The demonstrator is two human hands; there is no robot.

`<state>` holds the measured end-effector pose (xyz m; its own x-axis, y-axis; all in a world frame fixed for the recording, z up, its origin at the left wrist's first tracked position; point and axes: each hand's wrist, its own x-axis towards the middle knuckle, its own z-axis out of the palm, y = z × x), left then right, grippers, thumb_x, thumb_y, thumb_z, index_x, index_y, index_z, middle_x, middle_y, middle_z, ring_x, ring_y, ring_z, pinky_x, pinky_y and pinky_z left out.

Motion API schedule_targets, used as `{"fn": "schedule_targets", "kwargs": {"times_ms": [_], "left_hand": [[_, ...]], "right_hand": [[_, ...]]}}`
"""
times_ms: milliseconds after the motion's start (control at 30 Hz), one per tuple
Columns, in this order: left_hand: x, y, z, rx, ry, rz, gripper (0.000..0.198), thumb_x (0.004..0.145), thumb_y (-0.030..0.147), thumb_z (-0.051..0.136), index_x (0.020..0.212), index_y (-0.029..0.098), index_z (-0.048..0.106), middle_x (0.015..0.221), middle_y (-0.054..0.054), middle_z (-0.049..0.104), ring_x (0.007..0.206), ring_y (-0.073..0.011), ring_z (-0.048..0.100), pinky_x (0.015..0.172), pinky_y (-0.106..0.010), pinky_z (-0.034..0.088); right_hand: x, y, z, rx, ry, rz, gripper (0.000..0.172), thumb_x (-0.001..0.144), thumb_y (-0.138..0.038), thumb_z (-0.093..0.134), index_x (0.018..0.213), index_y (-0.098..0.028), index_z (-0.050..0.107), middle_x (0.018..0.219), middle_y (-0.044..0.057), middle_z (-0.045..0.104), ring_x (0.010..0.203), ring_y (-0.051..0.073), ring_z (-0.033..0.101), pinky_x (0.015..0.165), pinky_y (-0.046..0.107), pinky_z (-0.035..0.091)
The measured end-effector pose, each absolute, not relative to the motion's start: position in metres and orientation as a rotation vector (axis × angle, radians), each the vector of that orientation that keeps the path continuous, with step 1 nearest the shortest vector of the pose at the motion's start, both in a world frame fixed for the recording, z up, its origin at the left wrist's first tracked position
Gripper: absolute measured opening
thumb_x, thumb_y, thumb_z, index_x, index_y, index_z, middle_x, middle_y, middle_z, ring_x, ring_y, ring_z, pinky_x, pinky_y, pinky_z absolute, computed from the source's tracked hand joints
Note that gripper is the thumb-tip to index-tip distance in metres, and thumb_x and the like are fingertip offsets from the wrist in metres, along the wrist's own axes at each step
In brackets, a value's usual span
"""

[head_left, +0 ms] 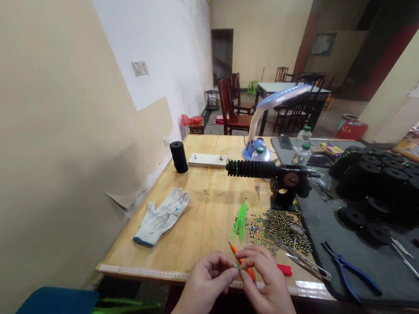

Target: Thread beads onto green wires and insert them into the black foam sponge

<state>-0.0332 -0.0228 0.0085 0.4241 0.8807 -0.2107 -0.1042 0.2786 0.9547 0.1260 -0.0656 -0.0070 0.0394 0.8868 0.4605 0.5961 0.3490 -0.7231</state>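
At the table's front edge, my left hand and my right hand meet with thumbs and fingertips pinched together. Whatever small piece they hold is too tiny to name; a speck of green shows at the left fingertips. An orange pointed tool shows between the hands, and I cannot tell whether it is held or lies on the table. Just beyond lie a bundle of bright green strands, small coloured beads and a heap of small metal fittings. A red object sits beside my right hand.
Scissors and blue-handled pliers lie to the right. A black winding device stands behind the fittings, near a desk lamp. Black spools crowd the grey mat. A white glove lies left.
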Motion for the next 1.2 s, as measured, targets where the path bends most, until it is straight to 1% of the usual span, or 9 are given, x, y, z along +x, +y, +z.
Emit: {"fn": "schedule_targets", "kwargs": {"times_ms": [67, 133, 267, 500, 667, 800, 933, 1100, 1200], "left_hand": [[-0.034, -0.022, 0.007, 1.082, 0.882, 0.8, 0.035, 0.066, 0.043, 0.08, 0.08, 0.014, 0.066, 0.07, 0.001, 0.062, 0.056, -0.0086, 0.05, 0.051, -0.02, 0.042], [-0.035, -0.022, 0.006, 1.096, 0.878, 0.804, 0.036, 0.068, 0.045, 0.079, 0.083, 0.014, 0.067, 0.073, 0.0, 0.063, 0.055, -0.0085, 0.051, 0.051, -0.021, 0.042], [-0.034, -0.022, 0.005, 1.145, 0.888, 0.799, 0.035, 0.071, 0.045, 0.076, 0.079, 0.013, 0.065, 0.071, 0.001, 0.062, 0.05, -0.0064, 0.049, 0.05, -0.021, 0.041], [-0.031, -0.025, 0.011, 1.202, 0.891, 0.765, 0.031, 0.072, 0.042, 0.074, 0.074, 0.014, 0.06, 0.065, 0.003, 0.056, 0.051, -0.0075, 0.047, 0.049, -0.02, 0.039], [-0.029, -0.026, 0.011, 1.266, 0.914, 0.765, 0.026, 0.075, 0.039, 0.07, 0.073, 0.015, 0.059, 0.065, 0.003, 0.056, 0.055, -0.0092, 0.047, 0.053, -0.022, 0.04], [-0.029, -0.025, 0.012, 1.382, 0.963, 0.779, 0.018, 0.077, 0.032, 0.066, 0.071, 0.015, 0.06, 0.066, 0.001, 0.058, 0.061, -0.0118, 0.049, 0.059, -0.023, 0.041], [-0.029, -0.023, 0.014, 1.445, 0.971, 0.769, 0.015, 0.076, 0.028, 0.063, 0.07, 0.015, 0.061, 0.066, 0.0, 0.059, 0.063, -0.0134, 0.052, 0.062, -0.025, 0.043], [-0.028, -0.024, 0.015, 1.427, 0.944, 0.738, 0.015, 0.074, 0.027, 0.064, 0.067, 0.015, 0.059, 0.064, 0.001, 0.058, 0.062, -0.013, 0.051, 0.061, -0.024, 0.042], [-0.028, -0.023, 0.014, 1.393, 0.937, 0.721, 0.015, 0.073, 0.027, 0.065, 0.067, 0.015, 0.059, 0.063, 0.001, 0.057, 0.06, -0.012, 0.05, 0.058, -0.023, 0.04]], "right_hand": [[0.126, -0.066, -0.007, -1.346, -1.64, 0.413, 0.011, 0.084, -0.014, 0.054, 0.08, -0.024, 0.058, 0.097, 0.006, 0.069, 0.103, 0.024, 0.06, 0.09, 0.041, 0.049], [0.126, -0.067, -0.008, -1.344, -1.635, 0.436, 0.012, 0.084, -0.013, 0.053, 0.08, -0.024, 0.057, 0.097, 0.006, 0.068, 0.102, 0.024, 0.06, 0.089, 0.041, 0.049], [0.126, -0.069, -0.007, -1.342, -1.652, 0.444, 0.013, 0.083, -0.012, 0.053, 0.08, -0.024, 0.057, 0.097, 0.006, 0.067, 0.102, 0.024, 0.059, 0.088, 0.041, 0.048], [0.124, -0.068, -0.006, -1.339, -1.63, 0.459, 0.013, 0.082, -0.011, 0.052, 0.078, -0.023, 0.056, 0.095, 0.005, 0.067, 0.098, 0.023, 0.06, 0.085, 0.039, 0.049], [0.123, -0.068, -0.004, -1.315, -1.622, 0.47, 0.013, 0.082, -0.012, 0.053, 0.078, -0.023, 0.059, 0.093, 0.006, 0.068, 0.095, 0.023, 0.061, 0.084, 0.038, 0.05], [0.126, -0.067, -0.005, -1.318, -1.578, 0.538, 0.012, 0.085, -0.015, 0.054, 0.079, -0.022, 0.062, 0.094, 0.006, 0.068, 0.095, 0.022, 0.063, 0.084, 0.036, 0.051], [0.129, -0.065, -0.003, -1.3, -1.534, 0.59, 0.007, 0.085, -0.019, 0.057, 0.083, -0.022, 0.062, 0.094, 0.007, 0.069, 0.093, 0.022, 0.064, 0.082, 0.034, 0.052], [0.13, -0.061, 0.0, -1.251, -1.516, 0.653, 0.009, 0.083, -0.021, 0.06, 0.075, -0.022, 0.062, 0.093, 0.007, 0.071, 0.09, 0.021, 0.066, 0.081, 0.033, 0.054], [0.13, -0.06, -0.002, -1.259, -1.476, 0.709, 0.011, 0.084, -0.023, 0.06, 0.073, -0.021, 0.061, 0.093, 0.008, 0.072, 0.09, 0.022, 0.067, 0.081, 0.033, 0.054]]}}
